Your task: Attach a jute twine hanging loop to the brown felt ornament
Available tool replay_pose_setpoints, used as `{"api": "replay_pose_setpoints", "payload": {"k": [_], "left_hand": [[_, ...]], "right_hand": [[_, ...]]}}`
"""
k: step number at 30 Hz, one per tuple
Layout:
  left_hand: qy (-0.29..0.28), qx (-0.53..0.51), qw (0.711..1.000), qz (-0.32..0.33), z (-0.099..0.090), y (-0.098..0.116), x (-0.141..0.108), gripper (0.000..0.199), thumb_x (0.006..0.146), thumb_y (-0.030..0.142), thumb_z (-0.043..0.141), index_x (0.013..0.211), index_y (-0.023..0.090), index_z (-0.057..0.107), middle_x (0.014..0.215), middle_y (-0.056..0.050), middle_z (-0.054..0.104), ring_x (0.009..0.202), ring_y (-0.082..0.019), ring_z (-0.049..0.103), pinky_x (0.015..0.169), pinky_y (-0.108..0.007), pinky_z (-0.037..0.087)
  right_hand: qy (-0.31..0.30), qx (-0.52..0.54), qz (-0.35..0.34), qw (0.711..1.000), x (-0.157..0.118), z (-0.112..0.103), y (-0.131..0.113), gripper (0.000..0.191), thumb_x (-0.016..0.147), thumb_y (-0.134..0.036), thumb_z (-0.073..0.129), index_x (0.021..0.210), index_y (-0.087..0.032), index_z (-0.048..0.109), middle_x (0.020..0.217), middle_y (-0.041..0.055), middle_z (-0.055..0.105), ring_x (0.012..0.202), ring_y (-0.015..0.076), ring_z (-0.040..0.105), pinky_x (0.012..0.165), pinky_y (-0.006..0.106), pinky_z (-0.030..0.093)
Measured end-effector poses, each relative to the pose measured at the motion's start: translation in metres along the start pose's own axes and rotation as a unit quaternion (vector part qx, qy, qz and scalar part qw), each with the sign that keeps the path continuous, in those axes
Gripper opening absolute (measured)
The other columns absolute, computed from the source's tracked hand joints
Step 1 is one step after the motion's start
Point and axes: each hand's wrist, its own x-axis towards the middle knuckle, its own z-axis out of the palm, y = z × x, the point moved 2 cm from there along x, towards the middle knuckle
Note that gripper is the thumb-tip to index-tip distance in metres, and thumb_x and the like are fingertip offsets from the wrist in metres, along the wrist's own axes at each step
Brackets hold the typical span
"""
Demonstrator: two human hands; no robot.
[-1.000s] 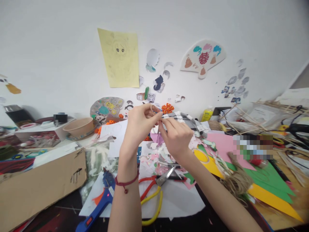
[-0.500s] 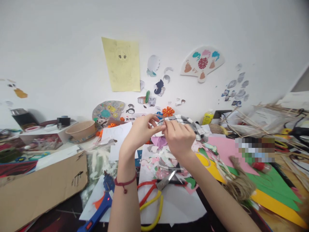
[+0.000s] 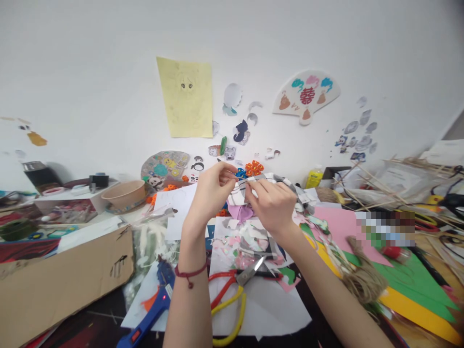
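Note:
My left hand (image 3: 213, 195) is raised over the middle of the table, thumb and fingers pinched together. Close beside it, my right hand (image 3: 273, 203) has its fingers curled in a pinch. What looks like a thin strand (image 3: 240, 182) runs between the fingertips; its ends are hidden. Behind the hands lies a black-and-white checked cloth (image 3: 237, 194), with purple material (image 3: 240, 212) just below it. Blue flowers (image 3: 241, 173) and orange flowers (image 3: 254, 167) stand farther back. Scissors with yellow handles (image 3: 250, 272) and a red-handled tool (image 3: 222, 275) lie below my hands.
A blue glue gun (image 3: 148, 316) rests at the front left beside a cardboard piece (image 3: 68, 285). Paper scraps (image 3: 250, 239) cover the middle. To the right are a twine bundle (image 3: 366, 282) and green sheets (image 3: 416, 275). A bowl (image 3: 123, 194) stands back left.
My hands have drawn slightly apart, showing more checked cloth between them. The whole view has shifted a little, with the surroundings now slightly farther right.

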Motion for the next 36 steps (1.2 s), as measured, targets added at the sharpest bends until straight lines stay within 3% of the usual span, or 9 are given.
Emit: {"api": "replay_pose_setpoints", "payload": {"k": [3,6,10,13,16,19,22,30,36], "left_hand": [[-0.036,-0.029,0.999,-0.013,-0.007,-0.004,-0.002,0.020,0.078,0.012,0.064,0.098,0.017,0.065,0.084,-0.005,0.072,0.078,-0.016,0.069,0.071,-0.028,0.055],[-0.043,-0.026,0.999,0.015,-0.013,-0.003,-0.003,0.026,0.076,0.009,0.063,0.101,0.017,0.065,0.084,-0.004,0.072,0.078,-0.016,0.069,0.072,-0.029,0.055],[-0.029,-0.016,0.997,0.065,-0.017,0.007,-0.006,0.029,0.077,0.005,0.061,0.103,0.017,0.066,0.085,-0.004,0.071,0.083,-0.016,0.069,0.078,-0.030,0.055],[-0.017,-0.019,0.996,0.090,-0.018,0.016,-0.008,0.028,0.079,0.004,0.061,0.103,0.017,0.066,0.087,-0.004,0.071,0.084,-0.015,0.069,0.079,-0.029,0.055],[0.005,-0.018,0.994,0.109,-0.018,0.024,-0.011,0.025,0.080,0.004,0.062,0.101,0.017,0.067,0.088,-0.003,0.072,0.082,-0.013,0.068,0.080,-0.027,0.055],[0.020,0.009,0.995,0.099,-0.019,0.029,-0.014,0.016,0.083,0.011,0.065,0.096,0.018,0.069,0.089,-0.003,0.073,0.080,-0.013,0.069,0.074,-0.025,0.054],[0.000,0.002,0.998,0.069,-0.016,0.033,-0.016,0.006,0.085,0.018,0.065,0.089,0.018,0.070,0.081,-0.002,0.074,0.072,-0.012,0.068,0.062,-0.022,0.051],[-0.026,-0.153,0.988,0.010,-0.001,0.038,-0.012,0.009,0.083,0.015,0.062,0.089,0.016,0.067,0.061,0.003,0.064,0.047,-0.006,0.056,0.046,-0.017,0.044],[-0.027,-0.242,0.970,-0.018,0.000,0.035,-0.010,0.017,0.079,0.009,0.058,0.090,0.017,0.068,0.053,0.006,0.056,0.048,-0.005,0.049,0.049,-0.017,0.041]], "right_hand": [[-0.045,0.094,0.013,0.994,0.002,0.001,0.009,0.020,0.094,-0.022,0.061,0.077,-0.018,0.072,0.070,0.0009,0.072,0.059,0.0136,0.057,0.062,0.031,0.033],[-0.132,0.238,0.046,0.961,0.005,0.000,0.018,0.015,0.091,-0.022,0.065,0.080,-0.019,0.074,0.074,0.0000,0.073,0.059,0.0111,0.057,0.061,0.027,0.037],[-0.261,0.440,0.085,0.855,0.009,-0.003,0.030,0.013,0.089,-0.025,0.068,0.078,-0.019,0.074,0.072,-0.0006,0.072,0.062,0.0108,0.058,0.061,0.024,0.042],[-0.330,0.534,0.119,0.770,0.007,-0.002,0.037,0.017,0.088,-0.034,0.070,0.081,-0.019,0.075,0.077,0.0017,0.073,0.065,0.0124,0.060,0.062,0.025,0.046],[-0.362,0.594,0.151,0.702,0.003,0.004,0.042,0.022,0.085,-0.040,0.074,0.083,-0.018,0.076,0.079,0.0037,0.073,0.071,0.0150,0.063,0.065,0.027,0.048],[-0.354,0.644,0.174,0.656,0.000,0.007,0.044,0.022,0.081,-0.040,0.078,0.082,-0.018,0.077,0.081,0.0047,0.074,0.075,0.0165,0.065,0.067,0.028,0.049],[-0.359,0.673,0.175,0.622,-0.001,0.008,0.044,0.020,0.081,-0.037,0.078,0.084,-0.018,0.077,0.084,0.0054,0.074,0.078,0.0167,0.066,0.069,0.028,0.050],[-0.399,0.689,0.169,0.580,0.000,0.005,0.038,0.018,0.089,-0.036,0.070,0.093,-0.019,0.074,0.095,0.0045,0.071,0.092,0.0175,0.064,0.086,0.031,0.048],[-0.399,0.716,0.191,0.541,-0.002,0.008,0.031,0.018,0.092,-0.034,0.068,0.096,-0.018,0.074,0.101,0.0056,0.070,0.099,0.0184,0.063,0.091,0.031,0.045]]}}
